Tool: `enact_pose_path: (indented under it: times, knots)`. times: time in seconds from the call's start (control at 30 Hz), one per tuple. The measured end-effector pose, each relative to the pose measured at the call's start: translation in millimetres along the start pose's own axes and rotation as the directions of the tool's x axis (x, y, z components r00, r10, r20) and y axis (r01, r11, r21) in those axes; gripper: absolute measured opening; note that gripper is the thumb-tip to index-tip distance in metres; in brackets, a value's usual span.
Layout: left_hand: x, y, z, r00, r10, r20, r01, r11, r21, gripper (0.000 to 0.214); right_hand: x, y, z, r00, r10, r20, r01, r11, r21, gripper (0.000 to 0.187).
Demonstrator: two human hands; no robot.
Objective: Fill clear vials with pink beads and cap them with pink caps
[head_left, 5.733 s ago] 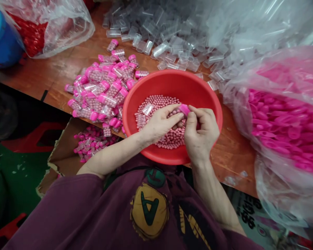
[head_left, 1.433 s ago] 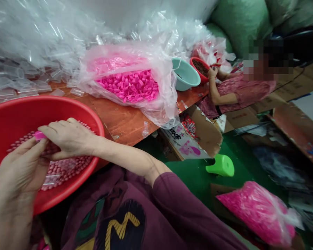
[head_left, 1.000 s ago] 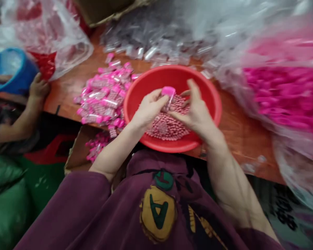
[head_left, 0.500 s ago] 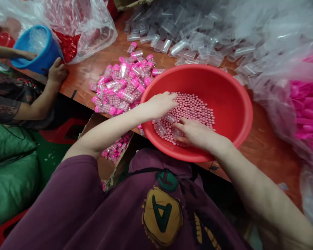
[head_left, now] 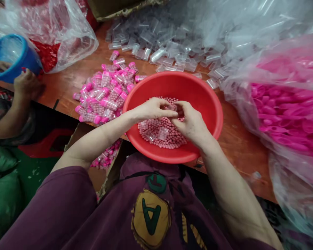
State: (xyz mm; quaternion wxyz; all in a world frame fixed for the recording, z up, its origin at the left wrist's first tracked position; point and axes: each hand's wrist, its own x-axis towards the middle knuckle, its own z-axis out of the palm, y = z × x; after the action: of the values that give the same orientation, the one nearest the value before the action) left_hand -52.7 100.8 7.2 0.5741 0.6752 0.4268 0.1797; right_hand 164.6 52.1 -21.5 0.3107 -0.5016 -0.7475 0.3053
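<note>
A red basin [head_left: 203,100] holds a heap of small pink beads [head_left: 169,139]. Over the beads my left hand [head_left: 153,109] and my right hand [head_left: 191,121] meet, fingers curled toward each other. Between the fingertips a clear plastic tube [head_left: 170,105] partly shows, and both hands are closed on it; the fingers hide most of it. Closer to my body, a couple of other clear tubes [head_left: 163,133] lie on the beads. Left of the basin is a pile of bead-filled tubes with pink caps [head_left: 106,90].
Many loose clear tubes [head_left: 156,53] cover the back of the table [head_left: 240,139]. At right, a plastic bag holds bright pink scoop-like parts [head_left: 289,114]. A cardboard box [head_left: 104,173] with capped tubes sits below the table edge. At left, a co-worker's hand [head_left: 26,81] is beside a blue bucket [head_left: 33,59].
My hands have come up from the beads, apart before, and now meet over them with a tube between the fingers. The view has shifted right.
</note>
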Motion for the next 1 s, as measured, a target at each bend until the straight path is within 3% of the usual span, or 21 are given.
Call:
enact_pose_path:
  times: [0.13,0.27,0.4,0.5,0.57,0.67,0.77,0.83,1.0]
  knots:
    - [-4,-3,-2.4,0.989,0.148,-0.022,-0.142,0.974,0.175,0.060,-1,2,-8,0.997,0.077,-0.010,-0.076,0.991,0.110,0.049]
    - [-2,-5,0.4,0.956,0.289,-0.044,-0.250,0.889,0.384,0.054,-3,2,-10,0.999,0.044,-0.005,-0.043,0.986,0.164,0.047]
    - [1,-5,13.3,0.943,0.311,-0.119,-0.227,0.863,0.452,0.043,-6,-1,-4,0.999,0.025,-0.029,-0.020,0.987,0.160,0.052]
    - [1,-6,14.2,0.955,0.266,-0.135,-0.165,0.848,0.503,0.042,-5,2,-1,0.996,0.021,-0.087,-0.010,0.991,0.131,0.039]
    - [1,-5,9.7,0.958,0.251,-0.136,-0.102,0.745,0.659,0.041,-5,5,-3,0.978,-0.019,-0.209,0.038,0.995,0.090,0.025]
    - [4,-5,1.2,0.975,0.171,-0.142,0.049,0.460,0.887,0.038,-12,12,-15,0.891,-0.058,-0.451,0.099,0.993,0.066,0.025]
    - [14,-10,-2.5,0.997,0.031,-0.069,0.057,0.288,0.956,0.048,-27,23,-28,0.847,-0.037,-0.530,0.060,0.998,0.027,0.029]
    - [23,-14,1.6,1.000,-0.022,-0.015,0.021,0.319,0.948,0.051,-39,28,-31,0.844,-0.028,-0.536,0.032,0.999,-0.002,0.029]
    - [48,-15,39.1,0.996,-0.014,0.089,-0.066,0.555,0.829,0.041,-57,30,-20,0.854,-0.034,-0.519,0.042,0.999,0.004,0.028]
